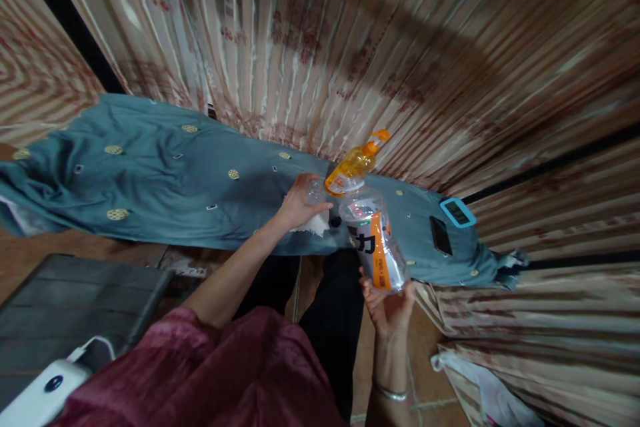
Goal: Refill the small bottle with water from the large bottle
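Observation:
My right hand (387, 310) is wrapped round the lower end of a clear plastic bottle (377, 247) with an orange and silver label, tilted over the cloth. My left hand (299, 205) grips a small clear plastic piece (316, 191); its exact kind is hard to make out. Beneath that hand lies a white tissue (319, 223), and a small black round thing (335, 221) sits beside it. Just beyond the large bottle is a pump bottle (351, 170) of yellow-orange liquid with an orange head, leaning in the view.
A green patterned cloth (165, 180) covers the long narrow surface. On its right end lie a dark phone (441, 235) and a blue-framed device (458, 212). Striped curtains (310, 47) hang behind. A grey slatted stool (75, 307) and a white power bank (45, 390) are at lower left.

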Tool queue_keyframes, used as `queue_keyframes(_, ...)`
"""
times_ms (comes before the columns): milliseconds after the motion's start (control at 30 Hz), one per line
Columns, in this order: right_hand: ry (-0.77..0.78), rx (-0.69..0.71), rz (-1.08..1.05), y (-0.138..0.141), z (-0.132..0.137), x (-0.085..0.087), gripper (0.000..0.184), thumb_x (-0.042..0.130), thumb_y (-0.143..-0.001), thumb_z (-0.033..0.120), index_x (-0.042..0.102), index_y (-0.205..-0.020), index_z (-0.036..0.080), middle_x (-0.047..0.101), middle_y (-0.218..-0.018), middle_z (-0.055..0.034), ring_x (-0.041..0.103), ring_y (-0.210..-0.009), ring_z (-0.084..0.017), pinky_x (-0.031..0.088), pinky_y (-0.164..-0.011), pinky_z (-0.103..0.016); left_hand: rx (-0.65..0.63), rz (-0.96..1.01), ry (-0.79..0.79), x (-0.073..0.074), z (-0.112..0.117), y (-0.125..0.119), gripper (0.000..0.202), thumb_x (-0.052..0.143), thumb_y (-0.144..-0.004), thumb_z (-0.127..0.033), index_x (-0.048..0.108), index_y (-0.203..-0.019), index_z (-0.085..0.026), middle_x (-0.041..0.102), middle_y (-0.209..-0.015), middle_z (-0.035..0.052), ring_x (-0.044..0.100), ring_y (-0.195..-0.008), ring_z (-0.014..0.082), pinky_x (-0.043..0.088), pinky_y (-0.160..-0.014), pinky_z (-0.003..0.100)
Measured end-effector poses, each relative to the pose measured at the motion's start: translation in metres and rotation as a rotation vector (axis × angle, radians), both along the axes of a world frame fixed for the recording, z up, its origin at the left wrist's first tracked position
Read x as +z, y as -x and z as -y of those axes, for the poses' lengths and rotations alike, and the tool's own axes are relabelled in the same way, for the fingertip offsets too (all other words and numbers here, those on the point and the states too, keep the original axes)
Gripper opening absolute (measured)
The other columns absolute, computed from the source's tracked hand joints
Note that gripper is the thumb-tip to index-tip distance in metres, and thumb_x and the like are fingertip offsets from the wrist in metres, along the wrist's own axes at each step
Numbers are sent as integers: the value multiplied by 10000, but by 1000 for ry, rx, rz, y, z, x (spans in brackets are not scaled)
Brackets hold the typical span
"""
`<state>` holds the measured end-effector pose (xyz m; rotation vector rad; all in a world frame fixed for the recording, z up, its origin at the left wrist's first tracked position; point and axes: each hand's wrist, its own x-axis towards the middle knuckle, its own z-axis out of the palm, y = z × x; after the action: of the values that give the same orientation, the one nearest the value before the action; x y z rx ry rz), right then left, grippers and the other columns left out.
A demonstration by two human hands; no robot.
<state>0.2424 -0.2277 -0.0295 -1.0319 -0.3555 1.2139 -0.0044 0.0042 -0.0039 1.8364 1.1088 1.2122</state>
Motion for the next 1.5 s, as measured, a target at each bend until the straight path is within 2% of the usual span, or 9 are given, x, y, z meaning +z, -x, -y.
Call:
queue_keyframes(100, 5, 25, -51, 1, 2, -2, 805, 993, -603, 708, 823, -1267, 285, 827, -1178, -126, 778, -932, -291, 660, -711, -397, 14, 27, -23, -8, -3, 0, 776, 1031, -704, -418, 637, -1336, -200, 703, -1377, 130, 703, -1321, 349, 572, -1175, 523)
queue_keyframes(333, -22, 14, -107, 20, 5, -4, 753, 943, -640, 777, 826, -1268, 378, 805, -1200, -85, 752, -973, -288, 634, -682, -361, 22, 108, -28, -20, -4, 2, 910, 1038, -666, -349, 587, -1447, -222, 664, -1470, 157, 685, -1370, 368, 572, -1173, 561)
queue_keyframes(600, -17, 8, -149, 30, 7, -2, 759, 971, -609, 746, 825, -1231, 335, 801, -1147, -95, 752, -893, -271, 636, -622, -349, 28, 71, -45, -30, -3, 4, 762, 1004, -674, -320, 661, -1349, -236, 728, -1389, 140, 712, -1332, 367, 555, -1192, 596)
queue_keyframes(833, -17, 1, -197, 36, 11, -6, 733, 972, -610, 732, 820, -1206, 333, 802, -1133, -79, 751, -927, -275, 623, -634, -339, 0, 118, -8, -37, -1, 5, 907, 1009, -697, -339, 594, -1495, -222, 657, -1512, 181, 657, -1419, 381, 541, -1205, 610)
queue_keyframes(1000, 19, 58, -241, 45, 16, -15, 746, 943, -635, 763, 822, -1199, 290, 806, -1097, -100, 736, -938, -293, 632, -683, -383, 14, 97, 4, -41, 5, 11, 984, 1006, -724, -435, 528, -1570, -272, 579, -1620, 175, 587, -1506, 393, 539, -1208, 597)
queue_keyframes(1133, 3, 85, -279, 61, 13, -18, 693, 939, -653, 748, 823, -1195, 331, 813, -1131, -71, 743, -968, -287, 626, -705, -368, 40, 134, 44, -43, 33, 26, 960, 929, -819, -552, 484, -1614, -251, 502, -1696, 206, 494, -1595, 406, 492, -1260, 595)
queue_keyframes(1267, 0, 142, -333, 86, 5, -21, 692, 910, -693, 738, 815, -1218, 297, 828, -1145, -87, 758, -988, -287, 640, -738, -369, -4, 263, 189, -50, 82, 38, 983, 862, -832, -700, 466, -1625, -274, 502, -1707, 200, 500, -1604, 402, 491, -1270, 578)
queue_keyframes(1400, 8, 223, -377, 109, -2, -28, 653, 901, -723, 680, 813, -1196, 240, 855, -1151, -103, 785, -998, -286, 661, -804, -387, -87, 401, 334, -55, 123, 40, 985, 892, -751, -761, 527, -1545, -308, 591, -1655, 171, 545, -1578, 403, 503, -1274, 573)
queue_keyframes(1500, -1, 281, -388, 121, -7, -37, 520, 867, -770, 604, 806, -1139, 243, 869, -1087, -73, 792, -902, -266, 669, -834, -423, -129, 442, 388, -51, 139, 39, 880, 909, -711, -763, 610, -1391, -291, 729, -1460, 142, 680, -1428, 384, 578, -1199, 544)
